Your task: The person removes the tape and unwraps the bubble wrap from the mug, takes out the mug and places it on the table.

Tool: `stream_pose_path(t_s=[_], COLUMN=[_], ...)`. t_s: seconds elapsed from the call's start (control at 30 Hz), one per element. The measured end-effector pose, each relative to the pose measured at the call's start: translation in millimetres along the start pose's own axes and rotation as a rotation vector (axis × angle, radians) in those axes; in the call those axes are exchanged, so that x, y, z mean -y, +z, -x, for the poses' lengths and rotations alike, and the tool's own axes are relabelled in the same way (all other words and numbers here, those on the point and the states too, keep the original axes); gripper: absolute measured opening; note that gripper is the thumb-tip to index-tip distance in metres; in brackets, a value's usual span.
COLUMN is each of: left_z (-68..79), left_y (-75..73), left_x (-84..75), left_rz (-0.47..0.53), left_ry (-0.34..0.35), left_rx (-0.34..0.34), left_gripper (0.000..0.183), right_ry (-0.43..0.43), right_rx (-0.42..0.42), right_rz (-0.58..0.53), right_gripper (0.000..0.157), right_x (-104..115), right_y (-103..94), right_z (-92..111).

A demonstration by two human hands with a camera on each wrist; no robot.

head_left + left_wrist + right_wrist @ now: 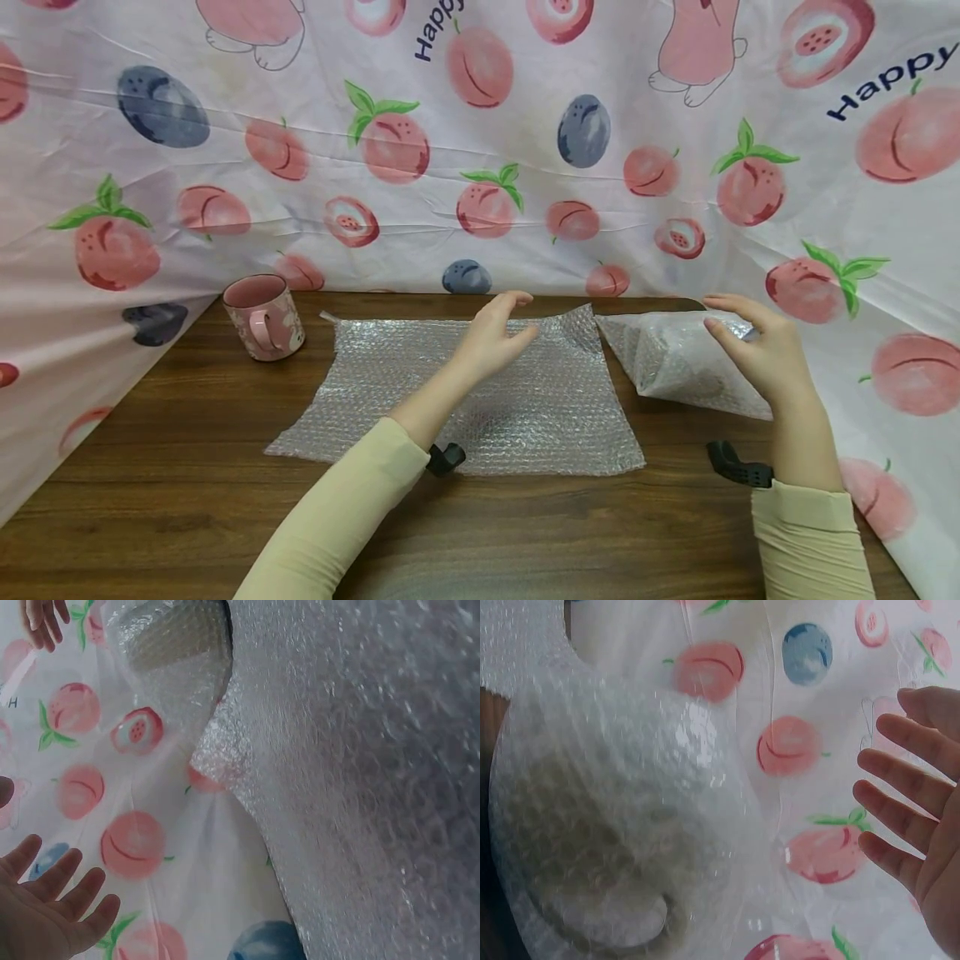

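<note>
A flat sheet of bubble wrap point(405, 392) lies spread on the wooden table. Over it hangs my left hand point(495, 337), fingers spread and holding nothing. My right hand point(768, 358), also with nothing in it, is raised at the near right side of a bubble-wrapped bundle point(675, 358). In the right wrist view its fingers point(900, 795) are extended apart from the bundle point(615, 810), where a curved, handle-like shape shows dimly through the wrap. A pink mug point(264, 321) with a white pattern stands upright at the back left, its handle facing the front.
Fruit-printed cloth point(525, 183) hangs behind the table point(150, 483) and along both its sides. The right cloth comes close to my right forearm. Dark bands point(738, 467) sit at my wrists, below the sleeves.
</note>
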State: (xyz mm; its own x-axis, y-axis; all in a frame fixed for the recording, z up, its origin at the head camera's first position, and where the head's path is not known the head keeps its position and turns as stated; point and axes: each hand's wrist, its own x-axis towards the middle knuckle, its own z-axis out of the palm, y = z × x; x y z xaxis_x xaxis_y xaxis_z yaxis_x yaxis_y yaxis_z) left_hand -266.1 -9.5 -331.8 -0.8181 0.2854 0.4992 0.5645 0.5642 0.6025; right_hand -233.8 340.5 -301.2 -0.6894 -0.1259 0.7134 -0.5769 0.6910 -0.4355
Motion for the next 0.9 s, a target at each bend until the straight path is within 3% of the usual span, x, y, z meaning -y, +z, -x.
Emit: stream_pose_path(t_s=[0.23, 0.47, 0.67, 0.9], left_z=[-9.1, -13.0, -14.9, -18.0], left_y=[17.6, 37.6, 55.4, 73.5], left_x=[-9.9, -17.0, -20.6, -27.7], left_rz=[0.058, 0.107, 0.136, 0.153], left_ry=[0.006, -0.028, -0.086, -0.111], left_rx=[0.047, 0.089, 0.134, 0.161], left_gripper=[0.05, 0.059, 0.067, 0.074], right_ry=[0.123, 0.154, 0.249, 0.288], right_rx=[0.045, 0.066, 0.125, 0.178], right_rz=[-0.021, -0.027, -0.067, -0.165], right_gripper=[0.034, 0.052, 0.069, 0.077], right_x=[-11, -29, -40, -60], right_y=[-7.4, -11.6, -14.8, -10.0], right_z=[4, 7, 12, 19])
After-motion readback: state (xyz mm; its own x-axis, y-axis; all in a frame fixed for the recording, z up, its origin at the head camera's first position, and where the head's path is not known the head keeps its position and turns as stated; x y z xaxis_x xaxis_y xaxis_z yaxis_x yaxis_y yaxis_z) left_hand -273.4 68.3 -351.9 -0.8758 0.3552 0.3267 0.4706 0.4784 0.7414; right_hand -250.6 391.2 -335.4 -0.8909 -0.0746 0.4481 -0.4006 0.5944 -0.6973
